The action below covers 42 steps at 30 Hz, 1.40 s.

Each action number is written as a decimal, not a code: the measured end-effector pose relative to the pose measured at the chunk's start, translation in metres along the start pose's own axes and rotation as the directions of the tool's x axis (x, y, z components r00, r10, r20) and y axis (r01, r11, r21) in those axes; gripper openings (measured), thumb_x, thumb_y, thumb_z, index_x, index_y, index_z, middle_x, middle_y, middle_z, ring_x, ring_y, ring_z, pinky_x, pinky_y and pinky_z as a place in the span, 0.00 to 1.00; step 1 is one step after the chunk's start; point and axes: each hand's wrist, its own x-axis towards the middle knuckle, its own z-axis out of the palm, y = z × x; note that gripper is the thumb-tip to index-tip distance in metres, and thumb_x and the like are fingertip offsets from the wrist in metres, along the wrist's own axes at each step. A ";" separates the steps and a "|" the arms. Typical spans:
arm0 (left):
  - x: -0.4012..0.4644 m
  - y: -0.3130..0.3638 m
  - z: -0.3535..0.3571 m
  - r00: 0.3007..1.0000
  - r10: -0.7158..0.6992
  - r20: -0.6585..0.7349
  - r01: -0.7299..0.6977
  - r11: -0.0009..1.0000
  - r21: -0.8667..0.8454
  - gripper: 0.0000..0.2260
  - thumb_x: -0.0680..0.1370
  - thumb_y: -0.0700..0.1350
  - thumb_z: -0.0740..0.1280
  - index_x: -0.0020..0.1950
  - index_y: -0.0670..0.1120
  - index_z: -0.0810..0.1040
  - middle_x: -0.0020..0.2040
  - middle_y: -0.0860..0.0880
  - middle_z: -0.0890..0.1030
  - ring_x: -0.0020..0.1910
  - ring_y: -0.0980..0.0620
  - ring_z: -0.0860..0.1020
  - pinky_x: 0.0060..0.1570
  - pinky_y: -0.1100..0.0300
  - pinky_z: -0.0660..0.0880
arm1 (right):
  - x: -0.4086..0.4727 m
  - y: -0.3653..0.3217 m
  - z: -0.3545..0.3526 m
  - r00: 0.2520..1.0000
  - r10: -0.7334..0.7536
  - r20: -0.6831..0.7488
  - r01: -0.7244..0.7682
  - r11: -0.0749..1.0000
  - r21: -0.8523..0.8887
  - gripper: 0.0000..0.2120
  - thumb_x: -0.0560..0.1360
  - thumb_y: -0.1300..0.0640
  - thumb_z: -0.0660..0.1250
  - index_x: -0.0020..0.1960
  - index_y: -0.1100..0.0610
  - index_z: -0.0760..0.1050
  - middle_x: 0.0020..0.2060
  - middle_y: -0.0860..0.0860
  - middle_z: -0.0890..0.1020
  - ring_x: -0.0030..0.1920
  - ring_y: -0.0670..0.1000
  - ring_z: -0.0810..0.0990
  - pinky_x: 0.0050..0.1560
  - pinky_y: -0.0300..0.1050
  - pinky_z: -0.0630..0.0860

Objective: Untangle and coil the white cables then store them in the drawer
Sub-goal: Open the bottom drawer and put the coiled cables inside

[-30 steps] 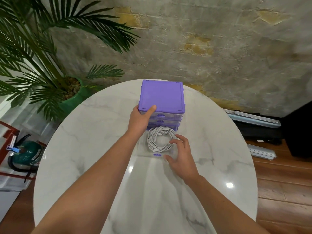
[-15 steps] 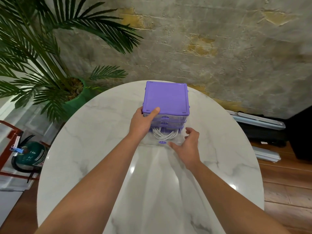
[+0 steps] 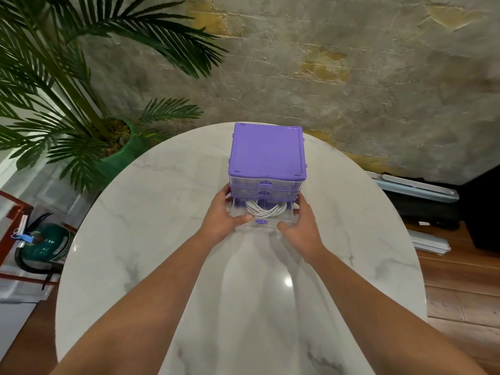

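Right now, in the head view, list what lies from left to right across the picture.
fire extinguisher → green plant pot → left hand → coiled white cables in the bottom drawer → right hand → long pale boxes on the floor

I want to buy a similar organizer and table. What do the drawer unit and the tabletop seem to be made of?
Drawer unit: likely plastic, with an opaque matte purple top and frame; the bottom drawer is clear, since the coiled white cables show through it. Table: white with grey veining and glossy light reflections, so polished marble or a marble-look surface; I can't tell which.
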 end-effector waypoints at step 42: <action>0.018 -0.011 0.005 0.963 0.047 -0.267 0.014 0.975 0.220 0.16 0.78 0.35 0.63 0.65 0.47 0.70 0.55 0.48 0.82 0.53 0.49 0.80 0.50 0.59 0.74 | 0.025 0.000 0.006 0.969 0.123 -0.215 -0.150 0.982 -0.114 0.16 0.80 0.61 0.59 0.66 0.56 0.74 0.56 0.54 0.76 0.48 0.47 0.72 0.51 0.36 0.65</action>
